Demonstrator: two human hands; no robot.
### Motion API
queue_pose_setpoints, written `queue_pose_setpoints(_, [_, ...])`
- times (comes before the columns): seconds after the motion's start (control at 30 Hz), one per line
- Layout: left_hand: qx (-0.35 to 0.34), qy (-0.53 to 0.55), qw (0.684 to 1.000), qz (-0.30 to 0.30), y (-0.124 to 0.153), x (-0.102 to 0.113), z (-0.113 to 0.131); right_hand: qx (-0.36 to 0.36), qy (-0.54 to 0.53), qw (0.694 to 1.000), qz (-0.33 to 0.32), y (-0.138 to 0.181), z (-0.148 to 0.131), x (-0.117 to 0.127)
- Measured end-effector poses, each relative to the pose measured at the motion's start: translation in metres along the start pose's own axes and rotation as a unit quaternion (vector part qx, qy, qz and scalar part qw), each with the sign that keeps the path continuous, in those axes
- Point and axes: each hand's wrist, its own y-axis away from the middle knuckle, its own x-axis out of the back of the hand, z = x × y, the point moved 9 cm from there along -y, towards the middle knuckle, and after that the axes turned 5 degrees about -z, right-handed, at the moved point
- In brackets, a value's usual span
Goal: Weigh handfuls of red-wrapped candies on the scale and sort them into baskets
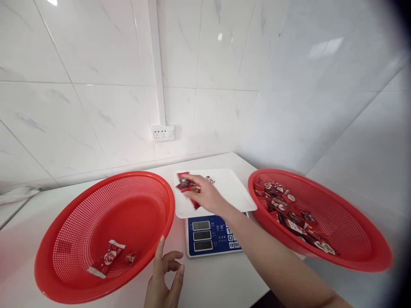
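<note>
My right hand (pixel 205 194) is over the left part of the white weighing tray (pixel 231 188), with its fingers closed around several red wrapped candies (pixel 189 186). Another small wrapped candy (pixel 209 179) shows on the tray just behind that hand. Under the tray is a blue electronic scale (pixel 215 236) with three small displays; my right forearm hides part of its keypad. My left hand (pixel 165 273) stays beside the right rim of the left red basket (pixel 128 222), fingers apart and nothing in them. Inside that basket lie a red candy packet (pixel 107 259) and a smaller piece (pixel 131 258).
On the right stands a second red basket (pixel 346 218) holding a heap of red wrapped candies (pixel 289 209). Both baskets flank the scale closely on the white table (pixel 205 278). A wall socket (pixel 163 133) sits on the tiled wall behind. Something white (pixel 19 194) lies at the far left.
</note>
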Motion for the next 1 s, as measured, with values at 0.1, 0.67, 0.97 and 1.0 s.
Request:
queue_pose_setpoints(0.1, [0.001,-0.007,1.000,0.001,-0.003,0.003,0.000,0.077,0.021,0.990,-0.118,-0.010,-0.035,-0.048])
queue_pose_setpoints(0.67, [-0.056,0.030,0.997,0.052,0.002,0.004,0.001,-0.107,0.349,0.923,-0.120,-0.012,0.092,0.015])
queue_pose_setpoints(0.97, [-0.050,0.025,0.997,0.047,0.003,0.004,0.000,-0.090,0.378,0.918,-0.077,-0.008,0.079,0.020])
queue_pose_setpoints(1.0, [-0.046,0.024,0.998,0.044,0.003,0.004,-0.001,-0.094,0.383,0.916,-0.071,-0.008,0.079,0.022])
